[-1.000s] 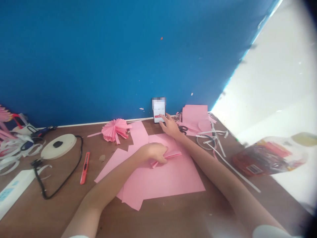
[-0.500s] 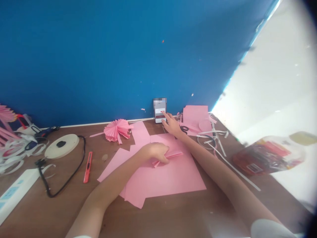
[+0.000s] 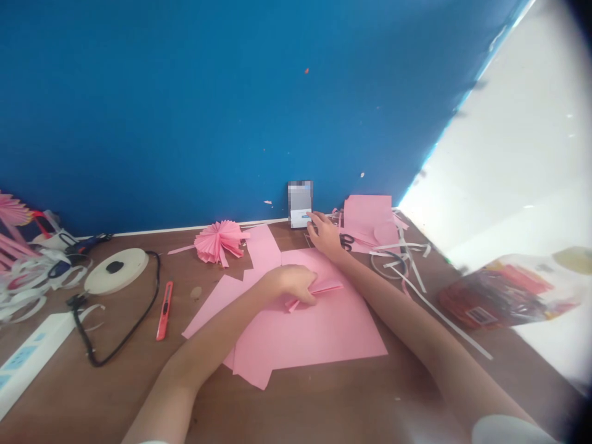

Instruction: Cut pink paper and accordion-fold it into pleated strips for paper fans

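Pink sheets (image 3: 266,345): flat on the table (image 3: 296,407); likely light, easily creased.
Left hand (image 3: 296,285): grip closed on folded paper (image 3: 328,287).
Phone (image 3: 300,203): upright at the blue wall (image 3: 231,123); likely rigid, slick, best steadied by its side edges.
Right hand (image 3: 324,235): gripping nothing, fingers loosely bent, one at the phone; contact unclear.
Folded paper: over the sheets, right end jutting free; likely springy, best pinched along its folds.

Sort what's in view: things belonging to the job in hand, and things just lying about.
Apparently in the job:
- folded pink paper, held by the left hand
- large pink sheet beneath
- phone, at the right hand's fingertip

Apparently lying about, untouched:
- red cutter
- white power strip
- pleated pink rosette
- plastic package
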Demonstrator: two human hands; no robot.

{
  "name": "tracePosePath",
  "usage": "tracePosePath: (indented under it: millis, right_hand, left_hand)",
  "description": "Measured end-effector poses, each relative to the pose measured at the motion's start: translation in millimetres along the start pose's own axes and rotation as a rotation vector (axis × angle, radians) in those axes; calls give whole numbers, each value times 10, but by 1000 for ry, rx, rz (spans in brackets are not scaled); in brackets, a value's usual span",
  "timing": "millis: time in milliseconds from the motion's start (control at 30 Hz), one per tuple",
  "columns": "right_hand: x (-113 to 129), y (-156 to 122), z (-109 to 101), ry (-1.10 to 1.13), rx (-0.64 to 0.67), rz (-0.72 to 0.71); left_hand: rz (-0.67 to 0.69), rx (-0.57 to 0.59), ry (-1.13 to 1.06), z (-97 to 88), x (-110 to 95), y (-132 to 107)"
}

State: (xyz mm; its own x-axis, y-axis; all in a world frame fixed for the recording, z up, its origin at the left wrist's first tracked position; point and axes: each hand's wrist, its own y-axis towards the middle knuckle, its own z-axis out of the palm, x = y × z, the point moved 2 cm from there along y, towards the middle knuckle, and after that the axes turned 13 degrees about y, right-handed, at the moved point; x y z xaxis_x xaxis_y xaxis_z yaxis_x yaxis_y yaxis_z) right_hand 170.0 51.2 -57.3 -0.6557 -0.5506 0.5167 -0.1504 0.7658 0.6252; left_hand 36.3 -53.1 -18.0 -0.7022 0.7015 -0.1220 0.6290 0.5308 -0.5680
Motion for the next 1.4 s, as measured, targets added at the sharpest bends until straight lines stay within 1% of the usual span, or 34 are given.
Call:
tracePosePath:
  millis: [133, 200, 333, 533, 733, 867, 1000, 1167, 1300, 1400]
  right_hand:
    - [15, -20, 15, -84, 29, 1]
    - [16, -22, 12, -92, 17, 3]
    - [9, -24, 10, -98, -3, 8]
    - [2, -33, 25, -100, 32, 16]
    - [36, -29, 11, -77, 44, 19]
    - [54, -23, -1, -49, 52, 26]
    - [65, 24, -33, 1, 60, 4]
    - [84, 156, -85, 18, 68, -38]
    - [70, 227, -79, -6, 103, 4]
    - [53, 227, -69, 12, 102, 20]
  left_hand:
    - [0, 1, 2, -36, -29, -32]
    - [0, 13, 0, -57, -48, -53]
    - [-10, 10, 4, -80, -59, -73]
    - [0, 0, 6, -64, -36, -51]
    - [-13, 8, 39, -113, -75, -90]
    - [-15, -1, 48, -107, -67, -78]
    - [18, 19, 29, -63, -44, -45]
    - [-1, -41, 70, -63, -52, -46]
    - [-17, -33, 93, -97, -87, -75]
    - [-22, -28, 95, -117, -104, -89]
